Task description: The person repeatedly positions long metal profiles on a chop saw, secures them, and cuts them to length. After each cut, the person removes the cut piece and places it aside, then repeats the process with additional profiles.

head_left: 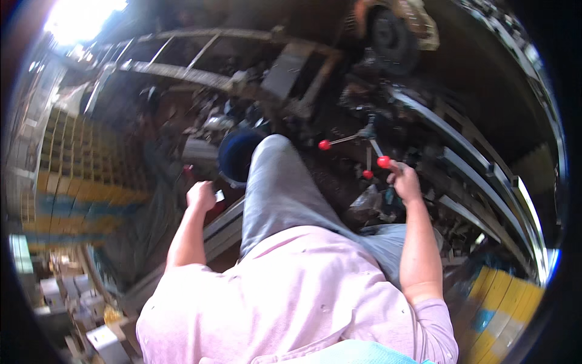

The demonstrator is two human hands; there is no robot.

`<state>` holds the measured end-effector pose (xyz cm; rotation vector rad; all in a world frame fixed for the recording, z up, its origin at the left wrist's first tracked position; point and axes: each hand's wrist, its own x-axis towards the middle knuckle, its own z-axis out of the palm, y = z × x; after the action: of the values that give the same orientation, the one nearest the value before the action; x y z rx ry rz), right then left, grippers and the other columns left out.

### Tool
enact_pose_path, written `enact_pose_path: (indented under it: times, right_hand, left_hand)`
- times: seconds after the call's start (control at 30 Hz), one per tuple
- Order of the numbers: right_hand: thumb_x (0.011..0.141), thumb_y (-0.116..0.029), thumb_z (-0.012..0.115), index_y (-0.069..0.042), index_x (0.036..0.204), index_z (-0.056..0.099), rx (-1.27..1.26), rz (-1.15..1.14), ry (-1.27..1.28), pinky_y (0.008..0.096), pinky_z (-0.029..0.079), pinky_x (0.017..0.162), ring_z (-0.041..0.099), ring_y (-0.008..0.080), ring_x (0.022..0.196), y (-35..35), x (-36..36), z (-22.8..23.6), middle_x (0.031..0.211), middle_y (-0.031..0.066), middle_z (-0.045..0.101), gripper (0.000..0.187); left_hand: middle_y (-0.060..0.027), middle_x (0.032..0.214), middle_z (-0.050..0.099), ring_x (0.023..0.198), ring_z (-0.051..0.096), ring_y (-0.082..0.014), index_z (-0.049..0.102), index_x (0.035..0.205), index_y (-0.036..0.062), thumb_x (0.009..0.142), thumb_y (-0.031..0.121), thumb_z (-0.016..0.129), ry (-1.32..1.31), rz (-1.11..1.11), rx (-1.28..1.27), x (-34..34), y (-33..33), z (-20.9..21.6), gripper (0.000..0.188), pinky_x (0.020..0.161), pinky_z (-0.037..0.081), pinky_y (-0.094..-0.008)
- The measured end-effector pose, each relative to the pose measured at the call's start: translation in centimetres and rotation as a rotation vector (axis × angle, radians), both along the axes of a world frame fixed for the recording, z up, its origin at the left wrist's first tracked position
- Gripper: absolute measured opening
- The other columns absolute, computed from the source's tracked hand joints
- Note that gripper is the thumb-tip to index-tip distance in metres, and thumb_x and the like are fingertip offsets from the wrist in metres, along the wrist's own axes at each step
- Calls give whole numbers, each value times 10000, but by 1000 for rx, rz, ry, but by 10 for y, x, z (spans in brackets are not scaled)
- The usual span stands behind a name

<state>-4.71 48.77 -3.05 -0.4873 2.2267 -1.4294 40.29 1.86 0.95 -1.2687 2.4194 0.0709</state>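
Observation:
My right hand [405,181] is closed at a red ball knob [383,162], one of three on the metal spokes of a hand-wheel lever [368,134]. The other two knobs, one to the left [324,145] and one below [367,175], are untouched. On the left, my left hand [202,195] is curled into a fist; what it holds, if anything, is blurred. A small white piece [219,195] shows beside its fingers, and a red part [189,172] lies just beyond it. A dark blue bucket [235,156] stands between that hand and my raised knee.
Stacked yellow boxes [85,194] rise at the left, with more yellow boxes [500,303] at lower right. Long metal bars [448,130] run along the right. A ladder-like metal frame [182,71] crosses the far left, and a wheel [391,39] shows at the top.

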Motion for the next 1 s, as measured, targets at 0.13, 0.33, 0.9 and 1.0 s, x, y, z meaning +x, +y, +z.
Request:
enact_pose_path:
  times: [0.13, 0.33, 0.9, 1.0]
  right_hand:
    - [1078, -565, 700, -44, 1111, 824, 67, 48, -16, 363, 529, 728, 678, 153, 725, -23, -10, 13, 778, 72, 738, 537]
    - [977, -688, 727, -81, 992, 849, 311, -23, -3, 447, 604, 862, 799, 318, 929, -44, 2, 69, 949, 179, 818, 620]
    - [1007, -632, 651, -7, 914, 817, 438, 135, 33, 533, 598, 851, 779, 443, 982, -74, -5, 58, 959, 262, 794, 654]
    - [988, -636, 677, 35, 1096, 780, 461, 141, 13, 526, 591, 949, 763, 443, 1116, -83, -7, 51, 1119, 272, 796, 687]
  left_hand:
    - [-175, 1234, 793, 1185, 747, -391, 810, 1193, 132, 952, 181, 648, 36, 3, -8, -3, -20, -1, 294, 969, 628, -509]
    - [-168, 1359, 767, 1265, 715, -394, 770, 1367, 139, 1107, 270, 529, 273, 61, -2, -12, -76, 9, 378, 1048, 589, -496]
    - [-154, 1051, 854, 878, 824, -304, 852, 1145, 51, 943, 372, 899, 981, -499, 28, -252, -104, 119, 382, 789, 653, -405]
    - [-234, 1141, 784, 1081, 748, -404, 757, 1184, -19, 812, 191, 920, 772, -615, 231, -296, 10, 112, 458, 983, 573, -487]
